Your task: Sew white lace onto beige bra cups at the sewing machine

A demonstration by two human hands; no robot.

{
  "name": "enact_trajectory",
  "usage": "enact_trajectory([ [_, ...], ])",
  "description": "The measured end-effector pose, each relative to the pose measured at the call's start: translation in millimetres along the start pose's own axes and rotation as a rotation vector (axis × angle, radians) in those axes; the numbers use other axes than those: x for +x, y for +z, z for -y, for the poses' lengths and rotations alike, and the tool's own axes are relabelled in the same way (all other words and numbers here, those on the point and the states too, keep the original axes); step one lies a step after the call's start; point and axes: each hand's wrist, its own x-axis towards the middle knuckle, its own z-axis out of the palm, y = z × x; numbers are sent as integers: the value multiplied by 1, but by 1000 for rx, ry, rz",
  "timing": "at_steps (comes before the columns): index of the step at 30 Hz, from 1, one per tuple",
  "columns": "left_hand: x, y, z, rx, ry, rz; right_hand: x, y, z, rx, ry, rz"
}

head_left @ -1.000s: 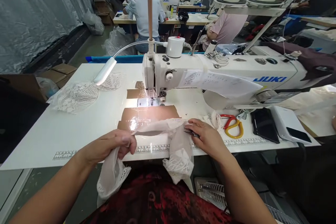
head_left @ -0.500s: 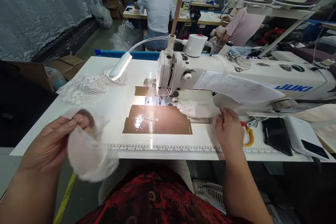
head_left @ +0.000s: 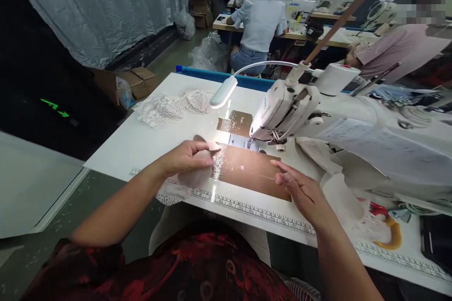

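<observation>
My left hand (head_left: 189,157) pinches a pale, rounded fabric cup (head_left: 197,176), and lace hangs from its lower end over the table's front edge. The cup is just left of the brown plate cover (head_left: 247,169) in front of the sewing machine (head_left: 293,108). My right hand (head_left: 300,188) hovers at the right end of that brown cover, fingers stretched and thumb apart, with nothing visible in them. Beside it, under the machine arm, lies another pale fabric piece with lace (head_left: 339,197). The needle area (head_left: 250,143) is lit by a lamp (head_left: 224,92).
White lace pieces (head_left: 165,110) lie at the table's back left. A printed ruler (head_left: 247,211) runs along the front edge. Yellow-handled scissors (head_left: 391,235) and a black phone (head_left: 436,240) are at the right. Two people (head_left: 261,23) sit at machines beyond.
My left hand has brought the fabric cup right, toward the needle area. My right hand has let go of the fabric under the machine arm and moved to the brown cover. The view has turned left.
</observation>
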Motion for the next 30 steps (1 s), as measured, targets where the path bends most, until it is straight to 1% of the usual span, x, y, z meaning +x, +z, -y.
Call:
enact_trajectory([
  [2,2,5,2,-15,2,111,-3,15,27,184,-23,156],
  [4,2,9,3,11,33,183,1,32,48,251,-56,256],
  [5,2,10,3,36,50,204,5,40,56,284,-54,282],
  [8,0,12,4,116,100,216,18,61,69,410,-57,292],
  [12,-4,12,6,179,114,188,27,76,78,532,-87,302],
  [15,-7,11,6,208,123,154,27,80,81,564,-78,303],
  [20,-9,8,2,261,210,97,24,78,79,580,-75,290],
  [25,-6,14,5,299,198,153,27,82,82,560,-47,303],
  [28,-5,16,7,291,203,170,26,82,80,551,-36,228],
  [30,-7,15,8,305,212,161,23,76,69,443,-53,191],
])
